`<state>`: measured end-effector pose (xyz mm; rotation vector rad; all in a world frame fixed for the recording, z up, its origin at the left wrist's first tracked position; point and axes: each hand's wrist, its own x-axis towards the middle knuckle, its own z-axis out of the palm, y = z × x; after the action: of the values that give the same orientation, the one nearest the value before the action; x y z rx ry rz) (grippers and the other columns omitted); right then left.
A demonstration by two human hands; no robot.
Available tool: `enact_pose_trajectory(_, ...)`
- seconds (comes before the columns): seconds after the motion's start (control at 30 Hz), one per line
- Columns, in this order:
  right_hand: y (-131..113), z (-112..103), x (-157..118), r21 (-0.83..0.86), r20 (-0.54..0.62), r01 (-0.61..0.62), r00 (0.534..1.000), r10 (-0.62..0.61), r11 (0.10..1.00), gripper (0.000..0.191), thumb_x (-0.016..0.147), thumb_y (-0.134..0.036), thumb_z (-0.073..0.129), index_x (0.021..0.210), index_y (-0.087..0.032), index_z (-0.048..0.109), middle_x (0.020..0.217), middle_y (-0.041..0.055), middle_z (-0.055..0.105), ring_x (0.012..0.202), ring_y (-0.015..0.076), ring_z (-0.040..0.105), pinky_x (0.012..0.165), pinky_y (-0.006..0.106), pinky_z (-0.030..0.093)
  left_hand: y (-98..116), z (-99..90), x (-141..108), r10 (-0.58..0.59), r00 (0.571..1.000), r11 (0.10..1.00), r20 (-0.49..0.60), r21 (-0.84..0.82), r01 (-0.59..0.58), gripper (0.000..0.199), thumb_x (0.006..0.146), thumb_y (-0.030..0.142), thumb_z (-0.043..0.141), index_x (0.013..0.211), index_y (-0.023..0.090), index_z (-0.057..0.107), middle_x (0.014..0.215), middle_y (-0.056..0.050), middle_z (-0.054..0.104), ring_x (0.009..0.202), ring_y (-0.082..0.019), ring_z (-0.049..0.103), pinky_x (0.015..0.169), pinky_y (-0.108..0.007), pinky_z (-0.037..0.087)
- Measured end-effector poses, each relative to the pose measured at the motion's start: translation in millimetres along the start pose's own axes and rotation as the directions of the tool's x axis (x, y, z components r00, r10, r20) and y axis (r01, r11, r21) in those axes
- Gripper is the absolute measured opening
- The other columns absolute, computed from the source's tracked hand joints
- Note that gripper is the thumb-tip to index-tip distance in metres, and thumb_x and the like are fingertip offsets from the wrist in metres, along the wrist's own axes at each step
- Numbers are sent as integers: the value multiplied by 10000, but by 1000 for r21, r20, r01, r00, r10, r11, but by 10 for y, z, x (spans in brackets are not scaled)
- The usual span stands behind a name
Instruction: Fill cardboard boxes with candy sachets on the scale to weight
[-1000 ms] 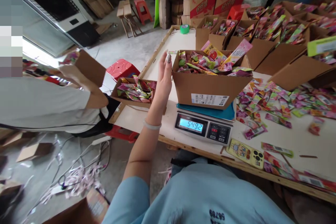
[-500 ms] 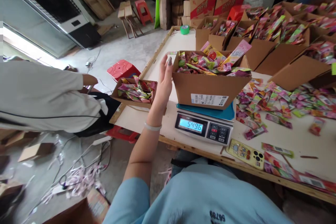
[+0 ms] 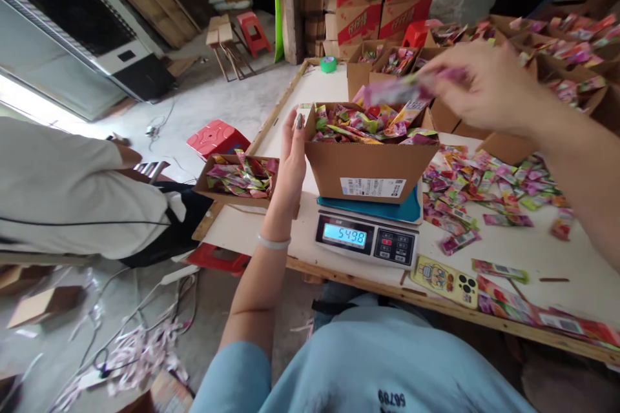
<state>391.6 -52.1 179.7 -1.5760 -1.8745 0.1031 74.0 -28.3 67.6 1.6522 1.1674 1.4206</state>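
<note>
Right hand (image 3: 491, 84) and packet (image 3: 394, 91) are blurred — a co-worker (image 3: 62, 190) is cut off by the left edge

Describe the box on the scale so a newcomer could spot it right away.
Near the front edge of the white table is a digital scale with a glowing blue display. On its teal pad sits a cardboard box heaped with colourful packets, the left hand at its side. Unlike the other packet-filled boxes, this one stands on a scale, white label in front.

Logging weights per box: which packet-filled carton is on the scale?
The white-labelled carton, close beside the left hand. It alone sits on the blue-topped scale; the other packet-filled cartons stand off it.
</note>
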Motion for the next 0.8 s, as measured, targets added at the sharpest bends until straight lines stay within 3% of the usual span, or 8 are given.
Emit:
enact_pose_trajectory(0.07,133,157,-3,15,45,142,989,-143,990,704,902,-751,504,1219,-154,701,1245,47,712,1253,110,629,1083,369,451,-22,-42,-9,-35,999,999,6,-13,35,537,1104,501,385,1595,292,440,1735,-51,396,1643,-245,317,1342,-435,316)
enact_pose_trajectory(0.17,789,373,-251,121,-114,-75,989,89,990,666,992,-702,498,1315,-140,649,1227,138,711,1109,113,687,968,332,525,-93,-104,0,-117,993,992,3,-57,117,556,1097,530,368,1619,339,388,1724,-40,416,1636,-272,333,1290,-482,405)
enact_pose_trajectory(0.27,1536,723,-742,-83,105,-287,950,295,954,534,1048,-510,559,1392,-104,604,1295,208,680,1169,175,672,1040,353,516,-130,-113,16,-130,991,989,9,-63,131,579,1093,558,353,1629,339,368,1737,-42,389,1643,-279,316,1289,-479,410)
enact_pose_trajectory(0.37,1968,1165,-1343,-305,334,-265,870,363,915,660,961,-372,669,1538,-96,504,1560,255,486,1499,283,453,1252,397,374,-93,-69,4,-120,992,991,39,-55,122,595,1086,610,349,1623,356,377,1734,-33,393,1654,-271,289,1313,-463,369)
enact_pose_trajectory(0.47,2115,1514,-1839,-388,359,-331,805,472,860,790,940,-439,611,1625,-101,408,1695,268,262,1581,445,274,1278,592,281,-33,-29,-29,-95,994,994,53,-56,98,620,1068,658,377,1604,349,406,1724,-27,413,1667,-261,250,1347,-440,296)
enact_pose_trajectory(0.57,2173,1695,-2099,-435,360,-358,772,524,826,774,973,-512,464,1653,-151,383,1742,212,167,1585,508,205,1275,688,181,-2,-29,-47,-98,993,992,58,-74,102,639,1060,682,374,1603,348,402,1730,-29,403,1665,-257,256,1348,-435,286)
enact_pose_trajectory(0.67,2229,1755,-2150,-434,351,-353,781,516,829,775,984,-535,397,1654,-145,384,1740,209,180,1585,497,221,1290,668,178,0,-52,-35,-123,990,988,63,-81,128,637,1067,673,359,1621,359,369,1733,-40,398,1659,-263,275,1333,-461,315)
enact_pose_trajectory(0.8,2240,1641,-1986,-403,292,-343,831,474,849,702,927,-537,496,1523,-169,542,1641,237,389,1515,484,368,1234,697,289,-79,-66,-9,-135,989,985,66,-96,141,654,1059,694,343,1629,374,354,1761,-26,340,1660,-264,270,1322,-464,341)
